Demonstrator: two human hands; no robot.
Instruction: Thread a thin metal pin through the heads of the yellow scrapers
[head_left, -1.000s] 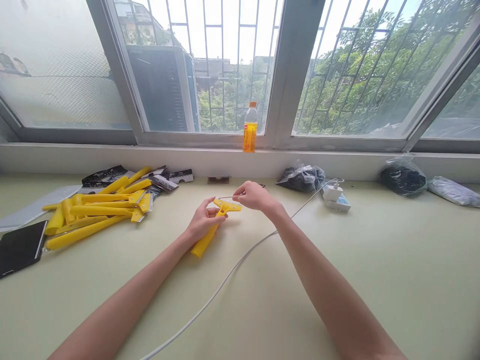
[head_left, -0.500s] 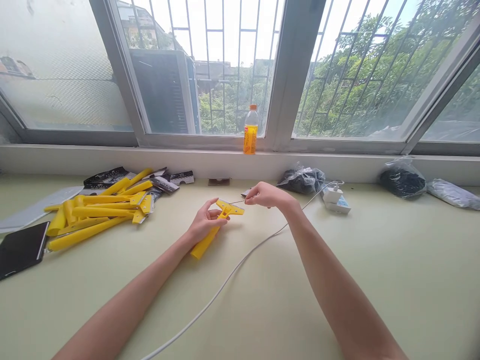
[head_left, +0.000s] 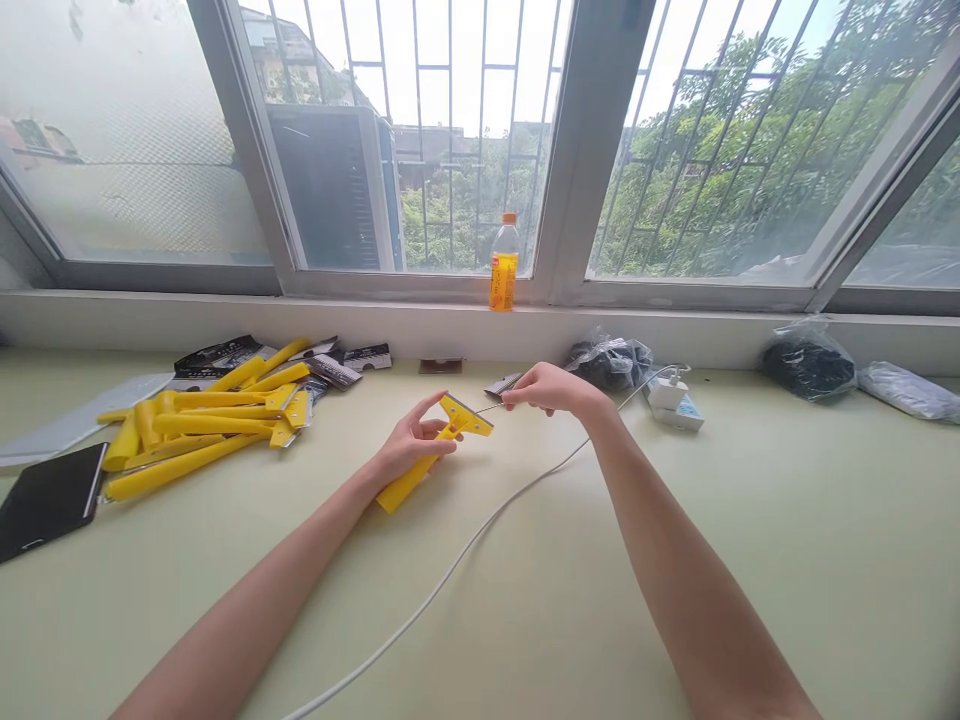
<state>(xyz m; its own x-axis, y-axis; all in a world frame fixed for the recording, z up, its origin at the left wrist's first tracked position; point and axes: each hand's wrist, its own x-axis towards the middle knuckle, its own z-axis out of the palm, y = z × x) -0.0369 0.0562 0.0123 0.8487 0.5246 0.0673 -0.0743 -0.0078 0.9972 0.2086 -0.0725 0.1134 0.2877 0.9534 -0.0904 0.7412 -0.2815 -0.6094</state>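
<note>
A yellow scraper [head_left: 409, 484] with a wide, wedge-shaped head lies tilted in my left hand [head_left: 414, 440], its head pointing away to the right. The thumb and fingers wrap around its neck just below the head. My right hand [head_left: 551, 388] pinches a thin metal rod [head_left: 491, 407], which looks like a slim hand tool. The rod's far end reaches the back edge of the scraper head; whether it sits in a hole I cannot tell. Left of my hands is a pile of several yellow scrapers [head_left: 202, 425], with black-and-white packets [head_left: 225, 355] behind them.
A white cable [head_left: 442, 580] runs across the table to a white charger [head_left: 670, 392] on a small box. A black phone [head_left: 49, 500] lies far left. Bags of black items [head_left: 609, 362] stand at the back, and an orange-capped bottle [head_left: 504, 265] is on the sill.
The scraper head has turned slightly in my left hand. My right hand has shifted a little to the right, still pinching the rod. The whole view has moved slightly.
</note>
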